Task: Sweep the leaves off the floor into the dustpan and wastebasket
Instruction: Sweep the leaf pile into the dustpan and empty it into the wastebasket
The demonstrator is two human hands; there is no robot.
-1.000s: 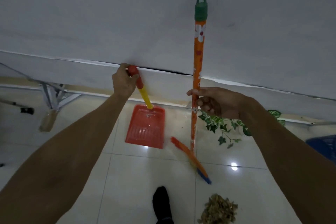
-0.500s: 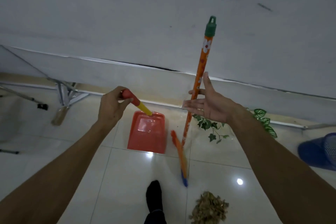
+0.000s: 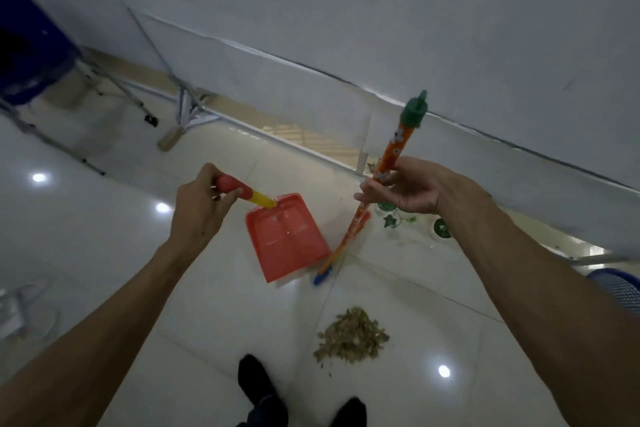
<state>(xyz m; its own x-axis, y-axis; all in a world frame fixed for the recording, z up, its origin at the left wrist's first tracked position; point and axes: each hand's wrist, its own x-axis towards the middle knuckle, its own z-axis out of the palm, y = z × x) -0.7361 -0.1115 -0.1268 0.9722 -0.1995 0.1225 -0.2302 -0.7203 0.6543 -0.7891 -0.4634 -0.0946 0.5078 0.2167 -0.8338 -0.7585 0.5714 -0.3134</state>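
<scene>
On the tiled floor (image 3: pixel 121 253), the leaves (image 3: pixel 353 334) sit heaped well apart from the dustpan (image 3: pixel 287 239), which the left hand (image 3: pixel 199 204) grips closed by its handle. The right hand (image 3: pixel 405 189) curls loosely around the broom (image 3: pixel 391 156); such a slack grip risks a slipping broom scattering the heap.

no readable text, labels or nos. anywhere, broom handle (image 3: pixel 390 156) w/ flower print only

I hold the red dustpan (image 3: pixel 287 239) by its handle in my left fingers (image 3: pixel 221 196), orange broom (image 3: pixel 381 173) in my right fingers (image 3: pixel 367 194), leaf pile (image 3: pixel 353 334) well below both.
</scene>
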